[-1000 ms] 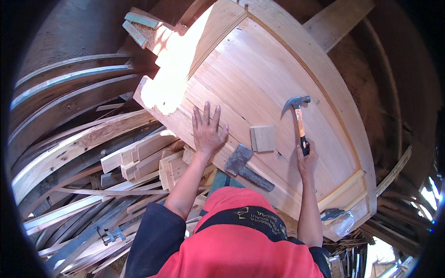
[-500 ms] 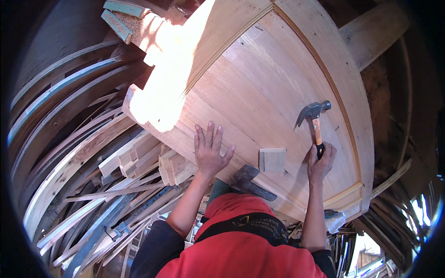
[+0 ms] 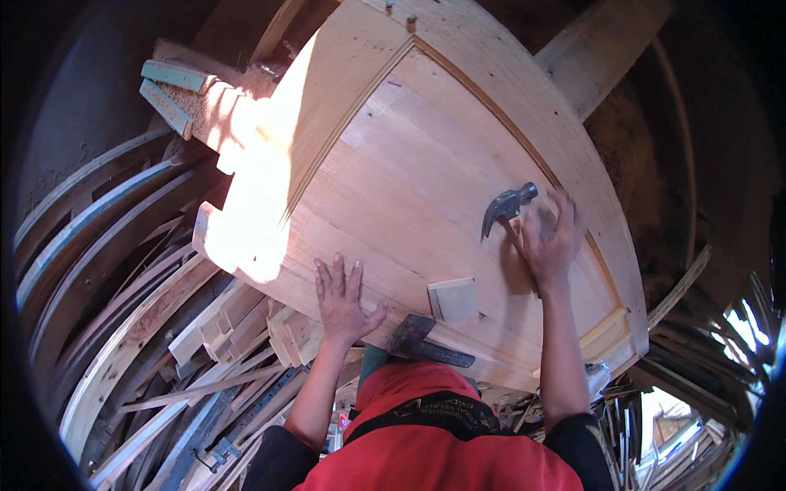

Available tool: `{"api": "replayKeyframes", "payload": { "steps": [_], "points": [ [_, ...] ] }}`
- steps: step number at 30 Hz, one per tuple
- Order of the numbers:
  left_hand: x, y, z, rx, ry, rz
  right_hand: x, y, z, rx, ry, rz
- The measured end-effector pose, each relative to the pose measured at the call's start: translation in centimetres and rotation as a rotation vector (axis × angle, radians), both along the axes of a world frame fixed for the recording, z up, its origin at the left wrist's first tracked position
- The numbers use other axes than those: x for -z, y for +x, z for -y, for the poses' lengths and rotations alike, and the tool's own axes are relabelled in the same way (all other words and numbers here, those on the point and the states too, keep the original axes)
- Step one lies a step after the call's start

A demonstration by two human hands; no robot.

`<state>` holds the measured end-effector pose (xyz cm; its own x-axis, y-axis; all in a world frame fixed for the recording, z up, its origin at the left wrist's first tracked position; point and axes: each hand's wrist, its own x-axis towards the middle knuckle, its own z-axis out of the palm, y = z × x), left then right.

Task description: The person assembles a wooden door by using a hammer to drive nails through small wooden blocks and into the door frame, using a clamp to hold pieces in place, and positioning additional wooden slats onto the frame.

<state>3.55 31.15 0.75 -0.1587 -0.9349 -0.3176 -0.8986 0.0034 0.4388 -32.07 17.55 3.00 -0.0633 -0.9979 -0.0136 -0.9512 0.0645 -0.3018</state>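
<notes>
My left hand (image 3: 344,307) lies flat with fingers spread near the close left edge of a large, pale wooden panel (image 3: 409,188). On the right, my right hand (image 3: 553,245) is lifted over the panel with its fingers apart, slightly blurred. Beside its thumb side is a claw hammer (image 3: 509,203), its dark metal head visible; most of its handle is hidden behind my hand. Between my hands sits a small square wooden block (image 3: 453,299). Closer to me rests a dark, angled tool (image 3: 430,344) at the panel's near edge.
Raised trim (image 3: 499,114) frames the panel. Bright sunlight washes out its left part, beside pale-green-edged wood pieces (image 3: 176,75). Curved timbers (image 3: 123,327) and stacked offcuts crowd the left below the panel. A wide plank (image 3: 602,57) extends behind at upper right.
My right hand has loosened from the hammer's handle and moved up beside its head, fingers spreading. The whole view has shifted, with the panel appearing further left. My left hand stays flat.
</notes>
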Motion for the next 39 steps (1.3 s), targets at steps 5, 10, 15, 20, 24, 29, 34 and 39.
{"api": "replayKeyframes", "payload": {
  "steps": [5, 10, 15, 20, 24, 29, 34, 39],
  "points": [
    [0.9, 1.6, 0.2, -0.083, -0.125, 0.034, 2.6, 0.5, 11.4, -0.072, -0.136, -0.151],
    [1.0, 1.4, 0.7, -0.147, -0.071, 0.106, 5.2, -1.0, 14.1, 0.100, -0.066, -0.130],
    [1.4, 1.4, 0.7, -0.102, -0.103, 0.162, 5.0, 0.3, 14.0, 0.156, -0.005, -0.176],
    [1.9, 1.7, 0.3, -0.123, -0.106, 0.126, 5.5, 0.2, 13.7, 0.132, -0.117, -0.187],
    [1.4, 1.6, 0.5, -0.138, -0.098, 0.139, 5.1, 0.5, 13.4, 0.145, -0.086, -0.181],
    [1.6, 1.8, 0.0, -0.144, -0.116, 0.129, 5.5, 0.8, 13.2, 0.137, -0.097, -0.201],
    [1.5, 2.0, 0.1, -0.157, -0.146, 0.101, 5.3, -0.6, 13.1, 0.089, 0.001, -0.237],
    [0.5, 2.0, 0.2, -0.060, -0.252, 0.061, 5.3, -0.7, 7.9, -0.064, -0.178, -0.103]
  ]
}}
